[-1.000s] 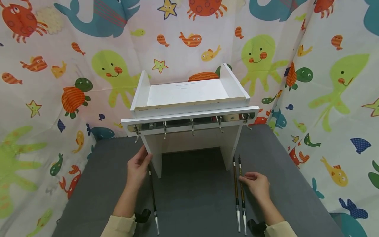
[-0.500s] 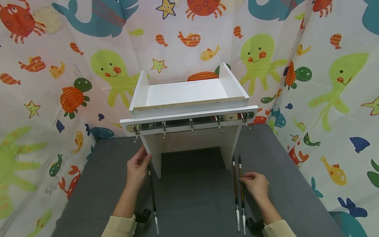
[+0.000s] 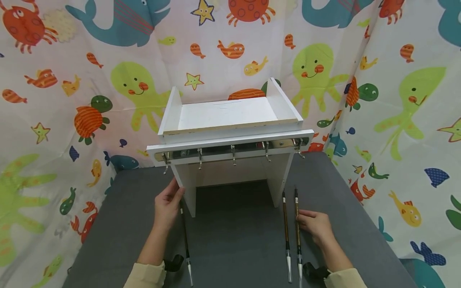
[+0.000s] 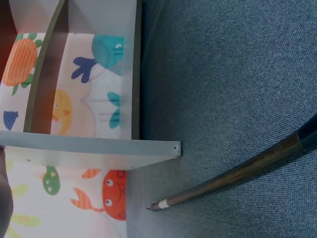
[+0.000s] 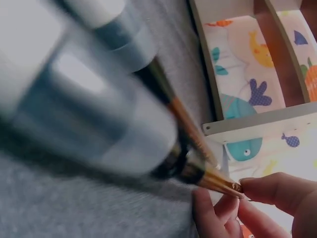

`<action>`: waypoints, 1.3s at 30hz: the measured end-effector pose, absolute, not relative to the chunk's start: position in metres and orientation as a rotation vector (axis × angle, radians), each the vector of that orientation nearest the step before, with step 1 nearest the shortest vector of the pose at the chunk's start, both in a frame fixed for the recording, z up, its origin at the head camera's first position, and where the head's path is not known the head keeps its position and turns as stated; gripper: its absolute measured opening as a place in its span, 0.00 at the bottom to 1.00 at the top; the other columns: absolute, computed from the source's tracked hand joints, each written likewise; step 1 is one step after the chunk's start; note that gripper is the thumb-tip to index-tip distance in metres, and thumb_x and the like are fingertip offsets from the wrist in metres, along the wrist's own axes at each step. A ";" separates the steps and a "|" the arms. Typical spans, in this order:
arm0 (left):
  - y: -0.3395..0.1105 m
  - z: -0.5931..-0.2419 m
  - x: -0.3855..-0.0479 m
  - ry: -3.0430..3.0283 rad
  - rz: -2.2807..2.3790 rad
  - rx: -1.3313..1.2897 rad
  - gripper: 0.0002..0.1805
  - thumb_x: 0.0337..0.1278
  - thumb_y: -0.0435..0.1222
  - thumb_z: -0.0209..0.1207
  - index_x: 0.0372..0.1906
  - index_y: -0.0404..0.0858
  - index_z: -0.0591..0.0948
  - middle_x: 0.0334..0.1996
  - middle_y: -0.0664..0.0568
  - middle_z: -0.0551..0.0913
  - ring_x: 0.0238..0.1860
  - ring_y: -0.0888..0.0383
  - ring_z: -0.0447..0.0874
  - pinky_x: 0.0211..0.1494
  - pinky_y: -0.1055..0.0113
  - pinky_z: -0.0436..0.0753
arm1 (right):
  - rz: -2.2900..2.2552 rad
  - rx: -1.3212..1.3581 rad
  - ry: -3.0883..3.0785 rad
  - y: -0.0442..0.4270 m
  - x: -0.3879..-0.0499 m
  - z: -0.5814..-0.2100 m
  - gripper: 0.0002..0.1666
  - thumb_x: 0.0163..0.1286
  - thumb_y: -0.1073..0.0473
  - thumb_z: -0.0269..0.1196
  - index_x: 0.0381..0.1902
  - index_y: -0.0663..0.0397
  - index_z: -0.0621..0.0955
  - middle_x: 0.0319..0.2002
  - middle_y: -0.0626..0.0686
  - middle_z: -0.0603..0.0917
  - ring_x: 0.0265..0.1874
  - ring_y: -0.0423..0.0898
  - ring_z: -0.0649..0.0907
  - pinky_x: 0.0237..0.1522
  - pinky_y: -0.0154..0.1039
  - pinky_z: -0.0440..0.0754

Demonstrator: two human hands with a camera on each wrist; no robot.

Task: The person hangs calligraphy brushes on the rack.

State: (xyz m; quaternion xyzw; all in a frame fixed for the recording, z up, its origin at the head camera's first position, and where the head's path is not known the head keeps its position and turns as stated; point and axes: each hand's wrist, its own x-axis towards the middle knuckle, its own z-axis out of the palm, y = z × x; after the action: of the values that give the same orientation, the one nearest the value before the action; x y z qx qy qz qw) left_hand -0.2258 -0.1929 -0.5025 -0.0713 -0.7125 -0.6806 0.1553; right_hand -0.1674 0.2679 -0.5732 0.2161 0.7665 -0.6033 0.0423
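My right hand (image 3: 317,227) pinches the handle of a calligraphy brush (image 3: 298,236) between thumb and fingers. The brush lies on the grey surface, white tip towards me; in the right wrist view its pale tip end is large and blurred. A second calligraphy brush (image 3: 286,234) lies just left of it, roughly parallel. At the left, my left hand (image 3: 166,206) holds the front edge of the side panel of a white shelf unit (image 3: 230,130); some fingertips are hidden behind it. Another calligraphy brush (image 3: 185,236) lies beside that hand, its handle end by the panel.
A metal rail with several hooks (image 3: 233,155) runs along the shelf's front. Its two side panels stand on the grey table (image 3: 234,248). Behind and to the sides hangs a curtain (image 3: 212,76) printed with sea animals.
My right hand has shifted slightly to the right with its brush, widening the gap to the brush beside it. The left hand and shelf have stayed in place.
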 end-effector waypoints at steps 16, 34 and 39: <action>-0.195 -0.504 -0.225 -2.058 -1.915 -0.251 0.25 0.70 0.31 0.59 0.70 0.39 0.74 0.67 0.43 0.76 0.61 0.71 0.79 0.57 0.77 0.80 | -2.111 0.511 2.081 0.275 -0.165 -0.536 0.31 0.73 0.65 0.63 0.67 0.77 0.70 0.41 0.54 0.91 0.40 0.43 0.90 0.43 0.37 0.88; -0.190 -0.478 -0.211 -2.066 -1.947 -0.222 0.27 0.68 0.28 0.60 0.70 0.31 0.72 0.67 0.39 0.74 0.58 0.74 0.80 0.56 0.77 0.80 | -2.450 0.314 2.020 0.265 -0.141 -0.484 0.19 0.65 0.62 0.71 0.54 0.58 0.86 0.41 0.48 0.92 0.42 0.43 0.90 0.46 0.40 0.87; -0.188 -0.478 -0.211 -2.066 -1.950 -0.227 0.27 0.68 0.28 0.60 0.70 0.32 0.72 0.68 0.39 0.74 0.58 0.74 0.79 0.57 0.77 0.80 | -2.504 0.190 2.063 0.256 -0.129 -0.464 0.20 0.65 0.63 0.70 0.56 0.61 0.85 0.42 0.48 0.92 0.41 0.43 0.91 0.45 0.40 0.87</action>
State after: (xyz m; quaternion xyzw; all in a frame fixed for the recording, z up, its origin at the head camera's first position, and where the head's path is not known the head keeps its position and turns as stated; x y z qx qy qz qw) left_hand -0.2111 -0.1880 -0.4776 -0.0787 -0.7172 -0.6770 0.1455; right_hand -0.1290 0.2564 -0.4638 0.0583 0.6340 -0.7693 -0.0542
